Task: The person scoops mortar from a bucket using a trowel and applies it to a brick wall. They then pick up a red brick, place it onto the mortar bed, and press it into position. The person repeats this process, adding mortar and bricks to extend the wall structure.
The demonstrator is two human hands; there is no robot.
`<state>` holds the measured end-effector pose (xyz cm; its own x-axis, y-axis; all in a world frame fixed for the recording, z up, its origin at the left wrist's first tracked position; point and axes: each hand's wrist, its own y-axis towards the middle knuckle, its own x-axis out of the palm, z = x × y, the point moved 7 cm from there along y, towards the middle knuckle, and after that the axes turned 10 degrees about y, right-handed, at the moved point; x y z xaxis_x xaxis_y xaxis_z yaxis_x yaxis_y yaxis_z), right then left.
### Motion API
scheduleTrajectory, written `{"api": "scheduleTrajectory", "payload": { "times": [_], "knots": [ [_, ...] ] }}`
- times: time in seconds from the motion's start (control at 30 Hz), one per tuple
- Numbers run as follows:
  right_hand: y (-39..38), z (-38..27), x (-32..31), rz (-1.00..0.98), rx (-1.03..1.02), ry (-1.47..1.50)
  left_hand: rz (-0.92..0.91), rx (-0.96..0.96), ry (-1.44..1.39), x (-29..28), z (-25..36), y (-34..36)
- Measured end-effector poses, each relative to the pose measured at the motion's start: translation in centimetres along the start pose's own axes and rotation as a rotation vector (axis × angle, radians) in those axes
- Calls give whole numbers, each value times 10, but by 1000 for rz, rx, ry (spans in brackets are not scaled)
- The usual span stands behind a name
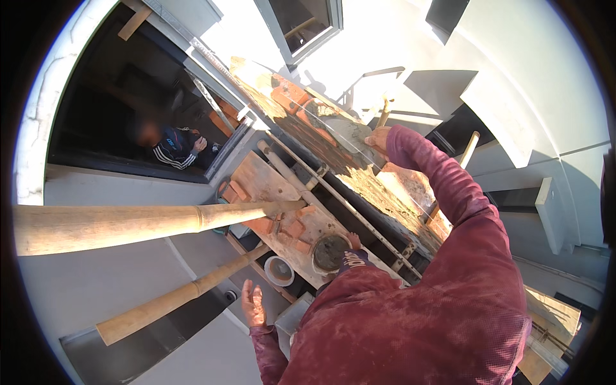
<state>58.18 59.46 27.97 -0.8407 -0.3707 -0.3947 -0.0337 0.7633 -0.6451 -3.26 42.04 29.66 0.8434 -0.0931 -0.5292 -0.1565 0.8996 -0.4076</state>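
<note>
My right hand [378, 138] is closed at the near edge of a patch of wet grey mortar [350, 133] on top of the brick wall [314, 136]. Its fingers are curled, but what they grip is hidden by the hand and the mortar. Orange bricks [290, 95] lie along the wall beyond the mortar, and a thin taut string runs beside them. Lower down and to the left, my left hand [253, 307] hangs in the air with its fingers apart and nothing in it. Near it stand a white bucket [279, 271] and a round tub of grey mortar [331, 253].
Broken bricks [294, 229] lie on the plank platform [250, 168] under me. Thick bamboo poles [160, 226] cross the left side, and a thinner pole [346, 208] runs alongside the wall. Another person [176, 147] in a striped dark sleeve is inside the opening at upper left.
</note>
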Motion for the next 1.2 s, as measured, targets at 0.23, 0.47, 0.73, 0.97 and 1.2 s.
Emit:
{"api": "scheduleTrajectory", "payload": {
  "times": [0.23, 0.47, 0.73, 0.97, 1.2],
  "knots": [
    [-27, -31, -27, 112, -335, -283, 567, 833, 8, -84, 325, -4],
    [6, -48, -41, -45, -75, -424, 707, 649, 73, -92, 378, 35],
    [-40, -9, -24, -54, -25, -216, 685, 668, -105, -78, 371, 50],
    [-46, -31, -7, 3, -651, -886, 704, 765, -138, -76, 386, 37],
    [-16, -59, 4, 7, -144, -639, 672, 727, -173, -78, 378, 42]
  ]
}}
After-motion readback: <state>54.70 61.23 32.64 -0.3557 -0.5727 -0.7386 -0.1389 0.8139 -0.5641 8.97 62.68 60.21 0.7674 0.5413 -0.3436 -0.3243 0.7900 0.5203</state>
